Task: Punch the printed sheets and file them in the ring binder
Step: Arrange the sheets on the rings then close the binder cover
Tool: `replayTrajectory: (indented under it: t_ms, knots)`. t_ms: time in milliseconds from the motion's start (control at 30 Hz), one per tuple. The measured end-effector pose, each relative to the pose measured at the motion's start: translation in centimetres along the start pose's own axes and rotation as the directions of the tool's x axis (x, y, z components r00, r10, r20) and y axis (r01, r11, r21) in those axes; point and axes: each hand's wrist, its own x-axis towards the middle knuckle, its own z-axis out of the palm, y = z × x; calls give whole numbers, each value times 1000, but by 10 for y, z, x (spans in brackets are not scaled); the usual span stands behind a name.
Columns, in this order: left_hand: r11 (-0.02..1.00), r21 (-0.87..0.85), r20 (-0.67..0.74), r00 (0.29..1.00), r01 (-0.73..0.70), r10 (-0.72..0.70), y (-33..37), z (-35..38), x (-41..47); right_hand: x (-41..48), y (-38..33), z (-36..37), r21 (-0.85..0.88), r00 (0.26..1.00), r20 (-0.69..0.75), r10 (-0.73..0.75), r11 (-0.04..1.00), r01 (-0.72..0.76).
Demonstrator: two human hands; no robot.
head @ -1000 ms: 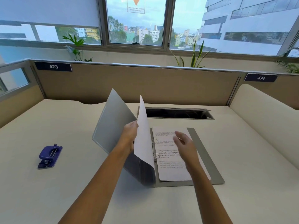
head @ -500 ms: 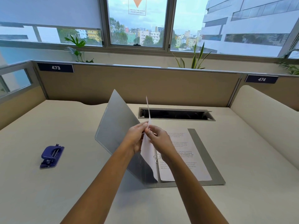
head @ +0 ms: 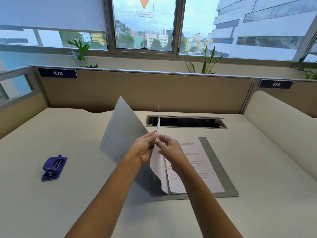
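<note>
White sheet [head: 156,164] upright over binder rings [head: 165,167], in pinch of left hand [head: 144,148] and right hand [head: 171,152]

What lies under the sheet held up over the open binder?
Below the sheet, pinched by the left hand and right hand, the metal rings show, with a printed page flat beside them. Whether the sheet's holes are on the rings is hidden.
</note>
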Motion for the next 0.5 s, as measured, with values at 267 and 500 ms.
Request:
replayTrajectory:
  t_ms: [267,500]
  knots:
    - [1000,-11,57,998,-13,13,-5,0,0,3,2,0,4,998,-49,38,999,-38]
    - [998,24,71,996,-54,52,-4,1,-2,-3,0,-4,56,1000,13,-10,998,10]
